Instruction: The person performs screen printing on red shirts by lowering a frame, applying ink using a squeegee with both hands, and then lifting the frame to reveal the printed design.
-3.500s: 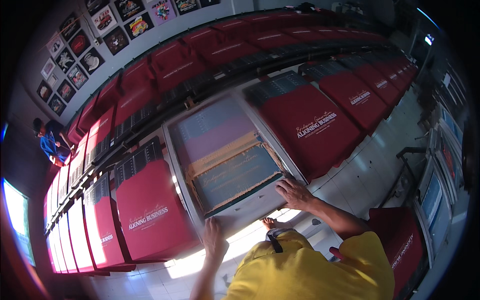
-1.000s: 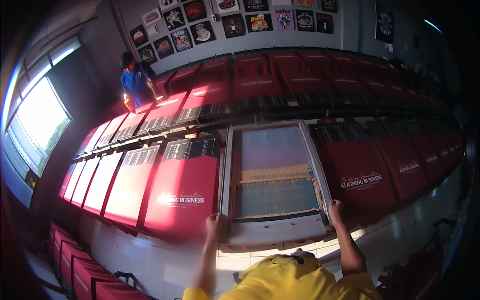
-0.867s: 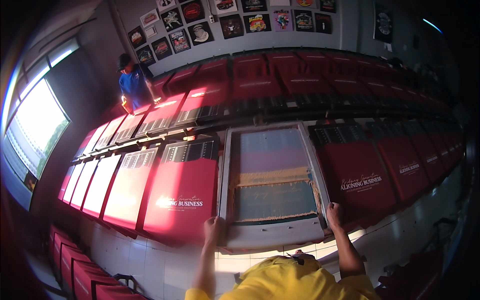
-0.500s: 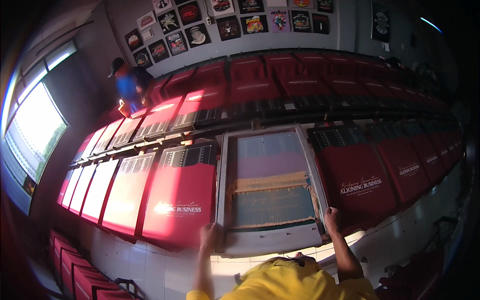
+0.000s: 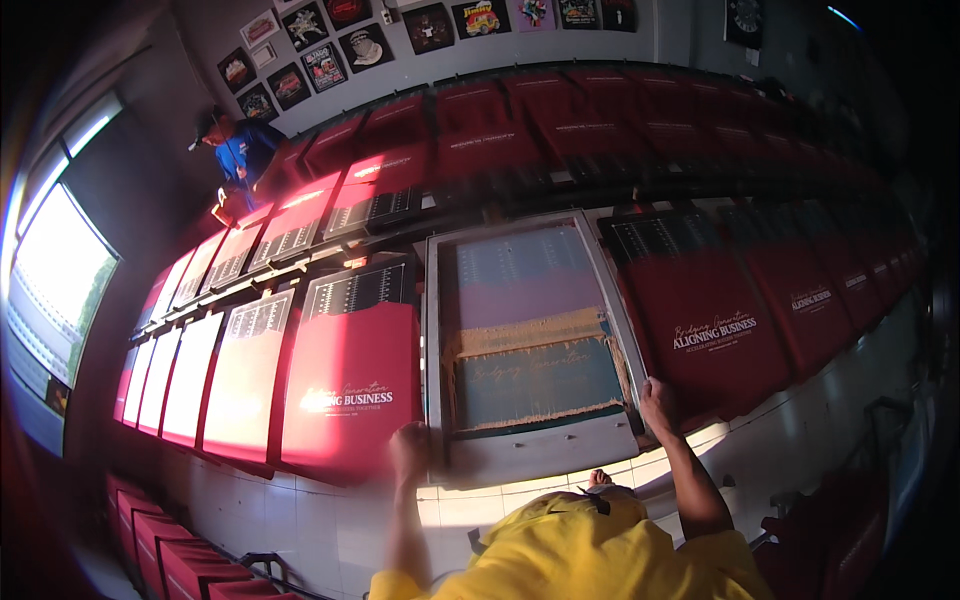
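Observation:
A screen-printing frame (image 5: 535, 448) lies in front of me over one station of the near row. Its rim is pale, and its mesh shows a lilac upper part, a rough tan band and a teal lower part with faint script. Near its lower left corner, my left hand (image 5: 408, 452) is closed on the rim, slightly blurred. My right hand (image 5: 657, 408) is closed on the right side rail near the lower right corner. To the left of the frame lies a red fabric panel (image 5: 345, 360) with white lettering; a similar dark-red panel (image 5: 700, 310) lies to its right.
Long rows of printing boards (image 5: 490, 140) with red fabric run across the room. At the far left stands a co-worker in blue (image 5: 245, 150). Red-covered boards (image 5: 165, 545) stand at lower left. A black metal bracket (image 5: 268, 565) juts out nearby. White floor tiles (image 5: 330, 515) show below.
The whole scene has shifted up and slightly left in the picture. Both hands keep hold of the frame, which sits much the same among its neighbours. The co-worker's posture has changed slightly.

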Demonstrator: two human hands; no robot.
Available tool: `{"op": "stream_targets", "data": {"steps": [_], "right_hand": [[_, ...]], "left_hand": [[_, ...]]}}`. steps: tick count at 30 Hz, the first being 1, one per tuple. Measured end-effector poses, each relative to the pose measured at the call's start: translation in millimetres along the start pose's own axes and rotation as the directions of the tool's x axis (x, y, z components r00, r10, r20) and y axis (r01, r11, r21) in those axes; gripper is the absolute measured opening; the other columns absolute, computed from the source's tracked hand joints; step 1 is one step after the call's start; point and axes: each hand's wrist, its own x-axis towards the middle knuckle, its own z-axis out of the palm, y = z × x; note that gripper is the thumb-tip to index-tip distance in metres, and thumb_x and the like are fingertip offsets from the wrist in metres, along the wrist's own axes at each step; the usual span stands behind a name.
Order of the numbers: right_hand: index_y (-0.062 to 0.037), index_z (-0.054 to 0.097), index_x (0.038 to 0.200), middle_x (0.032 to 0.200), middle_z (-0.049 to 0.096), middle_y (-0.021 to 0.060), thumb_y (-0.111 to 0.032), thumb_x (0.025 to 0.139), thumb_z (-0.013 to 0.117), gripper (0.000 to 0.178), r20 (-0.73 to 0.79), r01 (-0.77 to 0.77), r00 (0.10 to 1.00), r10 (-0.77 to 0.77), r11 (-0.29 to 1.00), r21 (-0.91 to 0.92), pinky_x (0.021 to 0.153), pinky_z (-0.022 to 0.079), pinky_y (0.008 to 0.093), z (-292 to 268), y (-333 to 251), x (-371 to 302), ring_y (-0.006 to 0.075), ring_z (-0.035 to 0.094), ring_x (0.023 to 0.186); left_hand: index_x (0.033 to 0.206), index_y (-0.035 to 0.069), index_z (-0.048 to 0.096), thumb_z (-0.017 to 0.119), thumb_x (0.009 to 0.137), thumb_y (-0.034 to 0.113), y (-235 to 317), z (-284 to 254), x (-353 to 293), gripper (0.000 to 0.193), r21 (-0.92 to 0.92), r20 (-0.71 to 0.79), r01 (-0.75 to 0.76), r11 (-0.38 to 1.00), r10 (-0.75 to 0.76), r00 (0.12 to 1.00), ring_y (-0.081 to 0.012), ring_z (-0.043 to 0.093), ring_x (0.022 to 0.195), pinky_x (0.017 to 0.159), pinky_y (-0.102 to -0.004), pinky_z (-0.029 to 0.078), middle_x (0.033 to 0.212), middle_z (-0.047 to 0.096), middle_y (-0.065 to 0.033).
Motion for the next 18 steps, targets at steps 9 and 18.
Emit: {"op": "stream_targets", "data": {"steps": [9,18], "right_hand": [[-0.0089,0.053,0.137,0.140,0.053,0.0075,-0.022,0.078,0.074,0.064,0.447,0.868,0.444,-0.776,0.497,0.001,0.100,0.043,0.0452,-14,-75,-99,0.0281,0.047,0.127],[-0.0077,0.060,0.103,0.099,0.064,0.0090,-0.008,0.071,0.068,0.033,0.289,0.849,0.527,-0.799,0.506,-0.151,0.080,0.051,0.0425,3,-119,-80,0.0288,0.060,0.096]], "left_hand": [[0.102,0.002,0.072,0.051,0.102,0.032,74,-33,-102,0.036,-0.338,0.788,0.099,0.936,0.224,0.573,-0.0144,0.061,0.067,0.065,-0.0300,0.049,0.085,0.071,-0.0071],[0.133,0.002,0.053,0.040,0.106,0.033,66,83,-138,0.044,-0.525,0.838,0.570,0.632,0.266,0.477,-0.0056,0.048,0.064,0.054,-0.0210,0.039,0.100,0.067,-0.0032]]}}
